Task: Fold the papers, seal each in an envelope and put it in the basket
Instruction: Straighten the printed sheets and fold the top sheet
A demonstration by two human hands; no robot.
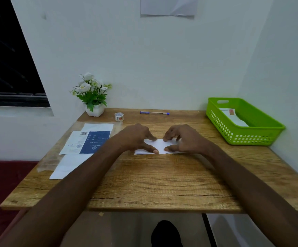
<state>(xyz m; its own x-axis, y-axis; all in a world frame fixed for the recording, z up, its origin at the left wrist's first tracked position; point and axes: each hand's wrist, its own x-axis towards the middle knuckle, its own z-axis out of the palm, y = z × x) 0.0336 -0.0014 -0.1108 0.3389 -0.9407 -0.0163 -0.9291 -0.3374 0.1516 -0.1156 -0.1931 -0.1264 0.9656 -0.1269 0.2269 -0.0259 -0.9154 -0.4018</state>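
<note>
At the near edge of the wooden bench (162,184), 2 bare forearms reach forward to a folded white paper (159,146) lying flat near the middle. Both hands press on it: the left hand (137,138) covers its left end, thumb along the near edge and a fingertip on the far edge; the right hand (182,139) covers its right end the same way, thumb near, fingers bent down onto the far edge. The fingertips of the 2 hands lie close together, a bare strip of paper between them. Neither hand lifts or grips it; the fingers only hold it down.

Left of the hands lies a plain sheet (68,165), and just beyond it a printed sheet (89,142) with a blue panel, overlapping another white sheet. Farther back stand a tape roll (119,116), a blue pen (154,113) and a flower pot (94,109) at the wall. On the far right sits a green basket (262,134) with white envelopes (233,116) inside, one bearing a reddish patch.
</note>
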